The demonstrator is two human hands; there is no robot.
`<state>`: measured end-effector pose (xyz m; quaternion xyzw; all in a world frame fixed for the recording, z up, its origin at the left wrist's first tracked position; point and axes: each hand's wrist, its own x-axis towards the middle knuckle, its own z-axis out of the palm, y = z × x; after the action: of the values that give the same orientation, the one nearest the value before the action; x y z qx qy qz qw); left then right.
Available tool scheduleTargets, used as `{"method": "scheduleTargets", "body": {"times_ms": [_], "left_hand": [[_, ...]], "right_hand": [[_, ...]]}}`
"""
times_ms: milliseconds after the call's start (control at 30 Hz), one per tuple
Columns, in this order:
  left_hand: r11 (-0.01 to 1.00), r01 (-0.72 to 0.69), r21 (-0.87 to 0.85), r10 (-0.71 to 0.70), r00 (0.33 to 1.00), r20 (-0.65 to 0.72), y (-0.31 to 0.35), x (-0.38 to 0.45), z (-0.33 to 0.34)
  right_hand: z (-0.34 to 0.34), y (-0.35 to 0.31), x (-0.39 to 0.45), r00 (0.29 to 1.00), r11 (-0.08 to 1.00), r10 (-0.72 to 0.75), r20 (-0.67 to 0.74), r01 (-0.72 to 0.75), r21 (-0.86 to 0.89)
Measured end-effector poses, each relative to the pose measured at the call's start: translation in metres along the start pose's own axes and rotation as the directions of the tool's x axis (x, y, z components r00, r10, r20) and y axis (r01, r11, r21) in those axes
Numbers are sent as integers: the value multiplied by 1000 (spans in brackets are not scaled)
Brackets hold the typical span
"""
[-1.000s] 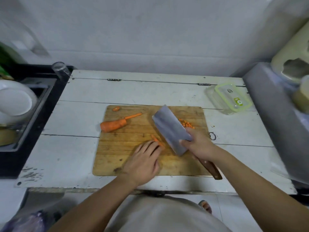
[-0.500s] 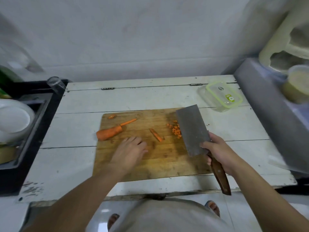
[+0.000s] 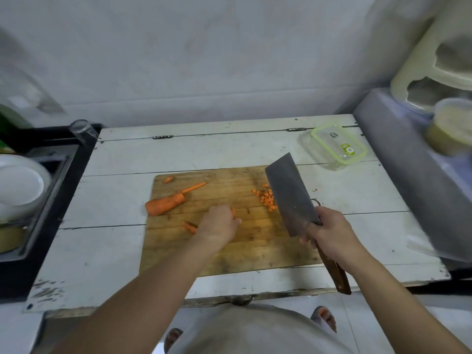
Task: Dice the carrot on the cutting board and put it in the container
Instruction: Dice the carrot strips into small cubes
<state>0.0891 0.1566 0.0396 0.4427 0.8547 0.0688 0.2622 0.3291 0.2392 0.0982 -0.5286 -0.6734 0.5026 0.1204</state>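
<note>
A wooden cutting board (image 3: 255, 254) lies on the white table. At its left end lies the carrot piece (image 3: 165, 204) with a thin tip, and a small slice (image 3: 168, 179) sits at the far left corner. A pile of diced carrot (image 3: 265, 198) lies at the right. My left hand (image 3: 219, 224) rests in the board's middle, fingers curled on a carrot strip (image 3: 233, 212); another strip (image 3: 190, 227) lies just left of it. My right hand (image 3: 329, 233) grips the cleaver (image 3: 291, 194) by its wooden handle, blade raised beside the dice. The clear container (image 3: 337, 146) with a green rim stands at the far right.
A black sink (image 3: 51, 180) with a white bowl (image 3: 18, 186) lies left of the table. A glass (image 3: 83, 129) stands at the table's far left corner. A grey slanted surface (image 3: 408, 175) with tubs borders the right side. The wall runs behind.
The cleaver swung from the board's middle to its right side, uncovering the diced pile. My left hand slid toward the board's centre and closed on a carrot strip.
</note>
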Motion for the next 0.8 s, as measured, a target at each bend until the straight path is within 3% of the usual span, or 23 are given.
{"method": "scheduleTargets", "body": {"times_ms": [67,100,133,167,200,267,333,400,500,567,600,633,700,733,800], "left_hand": [[930,176,-322,-152,983,99,2,-6,7],[827,253,-503,-201,967,156,2,-8,10],[720,308,-623,-226,951,209,1,-13,13],[686,302,-662,-225,953,202,-2,-18,15],[765,207,-610,-183,978,104,-8,-22,16],[973,-84,-215,49,985,-165,-26,-23,14],[918,-377,126,394,904,-164,-34,-14,3],[815,-494,303,513,858,19,-27,-4,-7],[897,-329,294,328,943,54,-7,-1,-12],[990,-78,118,71,995,68,2,-10,-5],[998,56,-23,-53,989,139,7,-15,-2],[961,197,-192,-152,962,225,10,-18,2],[761,424,-491,-258,892,371,11,-21,8],[689,469,-552,-272,874,403,8,-23,8],[644,492,-585,-269,862,429,4,-29,8]], "right_hand": [[8,1,2,999,998,-30,-19,29,-57],[13,1,3,999,996,-47,-11,46,-79],[16,3,4,998,992,-61,4,61,-111],[18,4,5,997,986,-72,20,74,-150],[20,5,6,996,979,-80,32,85,-188],[20,4,6,995,969,-93,40,99,-226],[22,0,6,994,967,-104,40,110,-229],[23,-4,5,994,967,-106,39,112,-229],[22,-7,6,993,965,-111,50,119,-235],[22,-6,5,990,959,-129,58,139,-247],[22,-6,5,988,957,-141,58,152,-246],[24,-6,5,986,957,-154,58,164,-241],[28,-6,4,984,953,-169,60,179,-244],[31,-5,4,984,949,-166,70,179,-259],[37,-2,3,982,937,-153,109,179,-299]]}}
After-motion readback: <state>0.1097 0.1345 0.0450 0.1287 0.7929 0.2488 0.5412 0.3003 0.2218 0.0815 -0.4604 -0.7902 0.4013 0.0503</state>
